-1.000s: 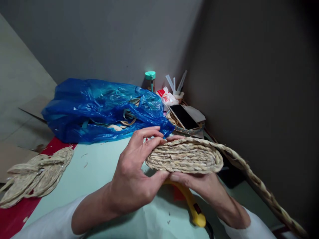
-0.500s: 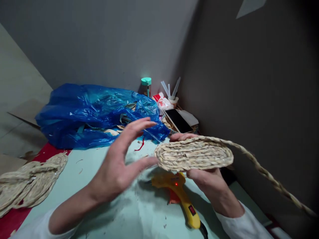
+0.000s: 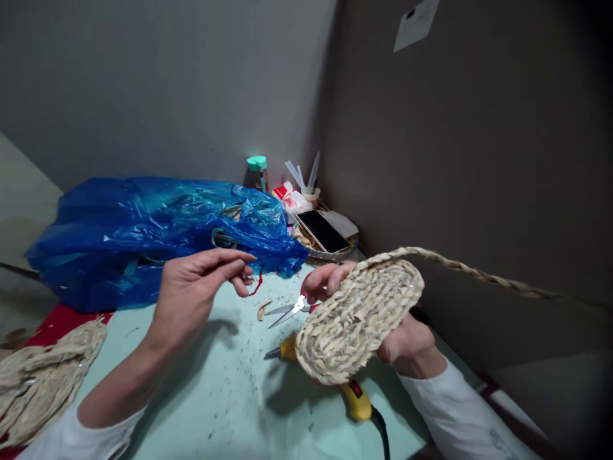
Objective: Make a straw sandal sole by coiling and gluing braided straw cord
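Grey walls meeting in a corner behind a pale green counter (image 3: 201, 390). At centre, oval woven mat (image 3: 359, 316) tilted above the counter, clamped in right hand (image 3: 405, 342), its loose braid tail (image 3: 483, 275) trailing off toward 3 o'clock. Coil looks mostly built, tail not yet wound in or trimmed. Left hand (image 3: 194, 287) at 9 o'clock of the mat, well apart, fingertips pinched on a red thread (image 3: 258, 284). Scissors (image 3: 287, 311) between both hands; yellow glue gun (image 3: 352, 396) under the mat at 6 o'clock. Blue plastic bag (image 3: 143, 233) at 10 o'clock.
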The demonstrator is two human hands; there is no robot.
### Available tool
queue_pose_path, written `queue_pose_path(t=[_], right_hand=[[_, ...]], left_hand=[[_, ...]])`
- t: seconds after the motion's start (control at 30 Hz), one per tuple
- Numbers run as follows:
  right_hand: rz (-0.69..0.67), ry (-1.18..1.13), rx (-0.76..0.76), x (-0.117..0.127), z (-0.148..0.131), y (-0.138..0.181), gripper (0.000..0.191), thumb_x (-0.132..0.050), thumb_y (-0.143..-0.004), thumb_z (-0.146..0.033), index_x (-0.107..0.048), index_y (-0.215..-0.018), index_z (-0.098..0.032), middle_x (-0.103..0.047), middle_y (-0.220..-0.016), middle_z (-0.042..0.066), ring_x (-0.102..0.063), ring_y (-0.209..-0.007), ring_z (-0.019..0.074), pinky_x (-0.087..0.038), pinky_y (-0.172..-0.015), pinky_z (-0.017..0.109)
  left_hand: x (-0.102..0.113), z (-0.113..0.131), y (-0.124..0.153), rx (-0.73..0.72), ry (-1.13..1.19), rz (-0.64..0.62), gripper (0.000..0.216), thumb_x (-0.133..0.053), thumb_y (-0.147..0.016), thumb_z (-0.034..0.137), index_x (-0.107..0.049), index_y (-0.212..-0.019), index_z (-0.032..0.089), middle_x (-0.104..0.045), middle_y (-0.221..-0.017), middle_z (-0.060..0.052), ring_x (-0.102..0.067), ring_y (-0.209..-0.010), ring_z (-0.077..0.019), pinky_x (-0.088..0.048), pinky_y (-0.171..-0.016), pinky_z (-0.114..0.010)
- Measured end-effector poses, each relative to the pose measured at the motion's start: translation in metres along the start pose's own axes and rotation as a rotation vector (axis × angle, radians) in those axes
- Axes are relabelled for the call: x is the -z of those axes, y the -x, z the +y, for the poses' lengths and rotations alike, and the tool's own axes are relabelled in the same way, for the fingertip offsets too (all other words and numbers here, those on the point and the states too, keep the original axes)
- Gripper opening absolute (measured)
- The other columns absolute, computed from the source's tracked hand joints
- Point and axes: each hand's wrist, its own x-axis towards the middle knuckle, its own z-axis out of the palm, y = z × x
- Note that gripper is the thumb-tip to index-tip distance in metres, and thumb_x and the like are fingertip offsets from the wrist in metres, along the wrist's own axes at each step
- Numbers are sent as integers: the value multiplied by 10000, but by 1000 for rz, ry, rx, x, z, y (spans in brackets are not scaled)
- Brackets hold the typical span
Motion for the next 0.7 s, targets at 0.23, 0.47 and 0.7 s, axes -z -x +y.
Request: queue_pose_path(t=[0.23,0.47,0.7], right_hand=[[-33,-100,-47,-2,-2,-2,557,-856,-708,-369,-647,-1203,-222,-553,-1274,77,-533,-1179,240,-481,-992,343],[-1,-74,-77,2,2,-1,543,-847,-689,-392,-654,-1168,-223,-592,-1218,93,-535,-1197,270,-498,-979,378],[46,-6,-84,4,3,0,511,-788,-693,-404,-650,-1146,-212,-589,-1208,99,-548,-1165,295,-504,-964,405]], left_hand=[[-22,6,24,96,130,-413,215,-606,-885,263,-778,-994,194,-703,-601,9,-630,-409,-134,-499,-545,-257],[-24,7,27,66,8,-367,238,-568,-899,278,-781,-935,178,-631,-490,23,-450,-332,-86,-347,-419,-223],[-25,8,27,53,15,-283,178,-640,-865,295,-774,-786,208,-667,-560,30,-560,-415,-110,-455,-542,-239]])
